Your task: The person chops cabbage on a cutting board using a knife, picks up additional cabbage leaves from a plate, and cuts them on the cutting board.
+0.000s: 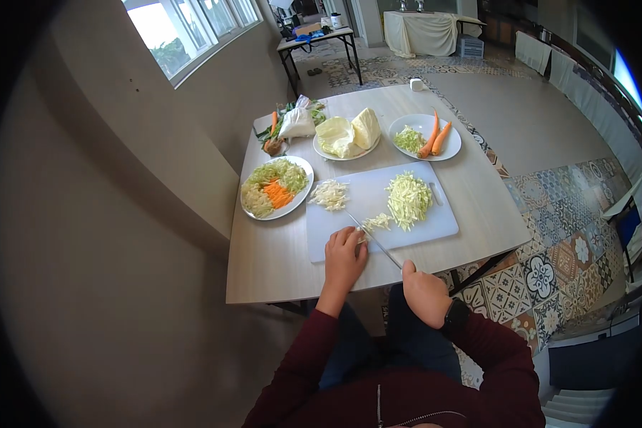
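My right hand [426,292] is wrapped round the handle of a knife [378,244], its blade slanting up and left over the white cutting board [435,232]. Close to the blade, my left hand [346,255] rests on the board's lower left with bent fingers pressed on a pale piece, mostly hidden under the fingertips. Beside the blade lies a small heap of cut pale green strips [378,222]. A large pile of shredded cabbage [409,200] covers the board's right part, and a whitish shredded pile [330,194] sits at its upper left.
A plate of shredded vegetables [305,196] is at the left. Behind the board stand a plate with cabbage pieces [347,138] and a plate with two carrots [441,138]. A white bag [297,123] lies among vegetables at the back left. The table edge [278,298] is near me.
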### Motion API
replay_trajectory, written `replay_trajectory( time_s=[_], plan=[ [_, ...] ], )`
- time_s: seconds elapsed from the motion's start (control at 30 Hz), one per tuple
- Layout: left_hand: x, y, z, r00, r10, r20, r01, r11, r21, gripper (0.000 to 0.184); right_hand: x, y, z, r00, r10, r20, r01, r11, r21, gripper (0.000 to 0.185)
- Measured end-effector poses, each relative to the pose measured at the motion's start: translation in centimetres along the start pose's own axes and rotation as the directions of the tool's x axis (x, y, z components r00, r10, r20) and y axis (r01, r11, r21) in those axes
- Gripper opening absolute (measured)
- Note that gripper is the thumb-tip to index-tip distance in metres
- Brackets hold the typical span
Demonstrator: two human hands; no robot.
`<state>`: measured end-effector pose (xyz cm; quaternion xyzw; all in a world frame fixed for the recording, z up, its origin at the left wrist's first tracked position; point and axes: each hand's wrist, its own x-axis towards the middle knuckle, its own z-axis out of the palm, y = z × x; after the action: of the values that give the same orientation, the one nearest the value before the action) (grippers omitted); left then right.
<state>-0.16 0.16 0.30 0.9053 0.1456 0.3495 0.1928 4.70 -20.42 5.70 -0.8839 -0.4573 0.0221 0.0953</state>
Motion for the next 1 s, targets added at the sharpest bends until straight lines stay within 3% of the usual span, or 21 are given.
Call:
replay_trajectory(
  time_s=[0.27,0.47,0.6,0.8,1.0],
  plan=[
    [0.1,0.2,0.0,0.999,-0.024,-0.028,0.022,0.998,-0.056,0.023,-1.9,1.2,-2.5,0.983,0.059,0.176,-0.087,0.984,0.156,0.011],
    [0.2,0.4,-0.6,1.0,-0.003,-0.004,0.002,0.997,-0.076,0.024,-1.3,3.2,-3.7,0.946,0.061,0.317,-0.198,0.885,0.421,0.027],
    [-0.1,-0.1,-0.3,1.0,0.005,0.005,-0.005,0.998,-0.06,0.026,-2.0,3.4,-2.2,0.949,0.132,0.287,-0.261,0.838,0.479,0.031],
    [-0.3,-0.7,0.2,1.0,0.007,0.001,-0.007,0.999,-0.047,0.028,-3.5,3.7,-0.8,0.997,0.069,0.045,-0.082,0.869,0.488,0.027],
    [-0.1,0.2,-0.5,1.0,0.016,0.015,-0.016,0.999,-0.033,0.026,-4.1,3.0,-1.0,0.992,0.124,-0.004,-0.104,0.849,0.519,0.022]
  ],
)
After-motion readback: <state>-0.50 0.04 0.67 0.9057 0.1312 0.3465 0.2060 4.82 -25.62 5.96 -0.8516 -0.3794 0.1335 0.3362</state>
